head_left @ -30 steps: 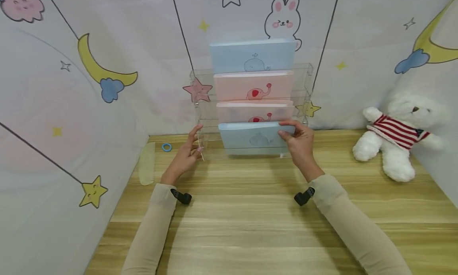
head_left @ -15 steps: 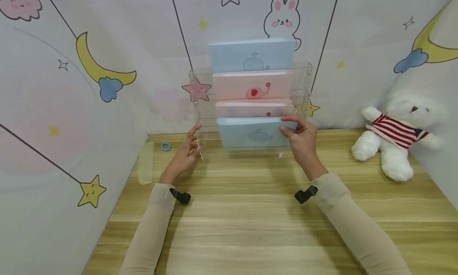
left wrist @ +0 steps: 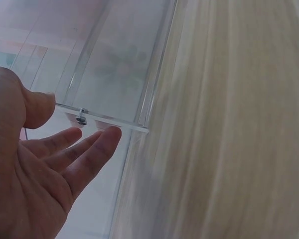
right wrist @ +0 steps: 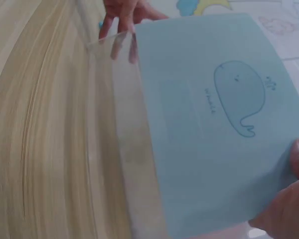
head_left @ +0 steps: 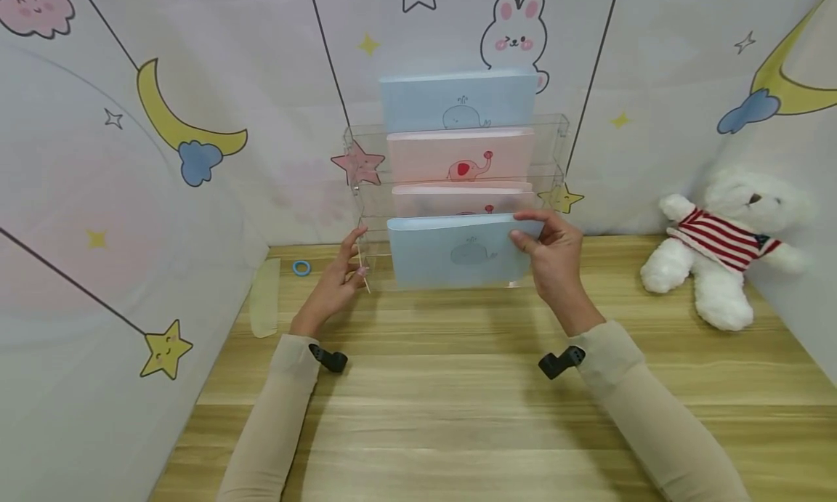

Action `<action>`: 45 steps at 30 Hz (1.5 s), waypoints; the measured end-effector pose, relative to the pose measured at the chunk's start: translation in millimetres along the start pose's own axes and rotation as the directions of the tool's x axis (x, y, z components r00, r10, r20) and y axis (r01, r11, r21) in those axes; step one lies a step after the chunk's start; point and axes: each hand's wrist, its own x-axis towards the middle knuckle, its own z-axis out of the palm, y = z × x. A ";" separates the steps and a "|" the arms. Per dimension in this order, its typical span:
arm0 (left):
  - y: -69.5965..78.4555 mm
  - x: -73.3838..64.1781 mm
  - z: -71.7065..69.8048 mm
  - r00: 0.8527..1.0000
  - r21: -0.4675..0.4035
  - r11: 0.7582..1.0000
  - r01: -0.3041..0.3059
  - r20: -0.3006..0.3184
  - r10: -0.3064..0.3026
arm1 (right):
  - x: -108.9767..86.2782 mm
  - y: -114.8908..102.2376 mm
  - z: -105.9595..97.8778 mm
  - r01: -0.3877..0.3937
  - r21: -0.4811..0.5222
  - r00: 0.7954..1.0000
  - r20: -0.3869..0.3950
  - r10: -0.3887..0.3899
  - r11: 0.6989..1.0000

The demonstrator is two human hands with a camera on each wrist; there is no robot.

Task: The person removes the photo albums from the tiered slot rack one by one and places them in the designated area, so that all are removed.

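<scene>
In the head view, my right hand point(head_left: 554, 258) pinches the right end of a light blue booklet point(head_left: 451, 258), thumb in front. The booklet stands upright across the front of a clear acrylic rack point(head_left: 549, 147); the right wrist view shows its whale drawing and the word "whale". My left hand point(head_left: 335, 284) holds the rack's left side panel, the thumb at the panel edge and the fingers against its outer side. Behind, two pink elephant booklets point(head_left: 425, 157) and another blue whale booklet point(head_left: 418, 102) stand in the rack's stepped tiers.
A white teddy bear point(head_left: 726, 248) in a striped shirt leans at the right wall. A blue ring point(head_left: 301, 268) and a pale yellow strip point(head_left: 264, 298) lie left on the wooden table point(head_left: 445, 400). A patterned cloth hangs behind the rack.
My right hand has lifted the front blue booklet out of the front tier, then brought it slightly left and down before the rack. My left hand stays at the rack's side.
</scene>
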 end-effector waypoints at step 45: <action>-0.3 2.7 -2.7 1.000 -0.025 1.000 0.003 -0.005 -0.003 | -36.2 21.4 13.2 -0.446 -0.280 0.873 0.076 0.482 0.850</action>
